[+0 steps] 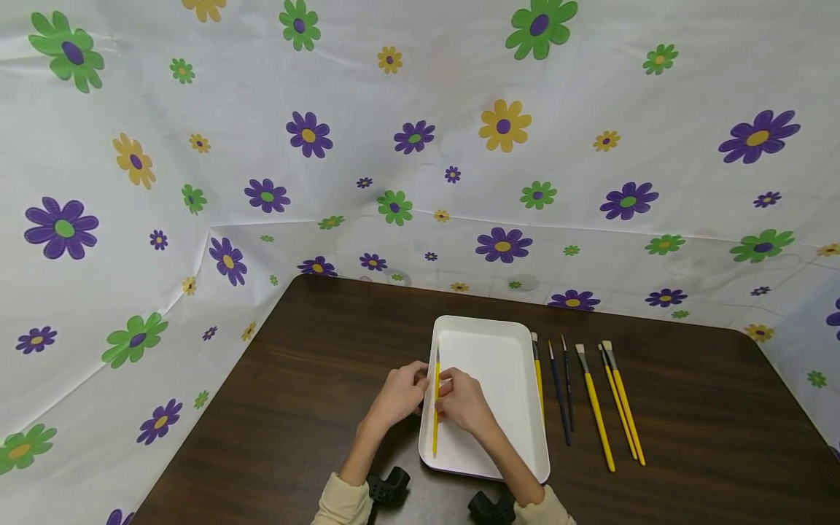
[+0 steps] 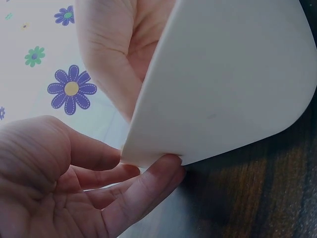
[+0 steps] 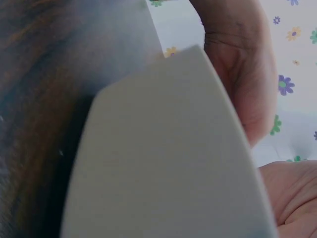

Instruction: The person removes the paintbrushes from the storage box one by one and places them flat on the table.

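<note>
A white tray (image 1: pixel 488 408) lies on the table, and a thin yellow-handled paintbrush (image 1: pixel 436 430) rests lengthwise along its inner left side. My left hand (image 1: pixel 402 394) is at the tray's left rim; in the left wrist view its fingers (image 2: pixel 166 166) pinch the tray's edge. Reaching over the tray from the right, my right hand (image 1: pixel 466 399) has bent fingers at the middle of the paintbrush. Whether they grip the brush I cannot tell, because the tray's wall (image 3: pixel 163 148) covers the fingertips in the right wrist view.
Right of the tray lie several paintbrushes: one yellow-handled brush (image 1: pixel 539 372) against its rim, two dark-handled ones, including a dark brush (image 1: pixel 560 394), then more yellow-handled ones, such as a wide brush (image 1: pixel 596 408). A flowered cloth (image 1: pixel 407 175) hangs behind the brown table (image 1: pixel 315 364).
</note>
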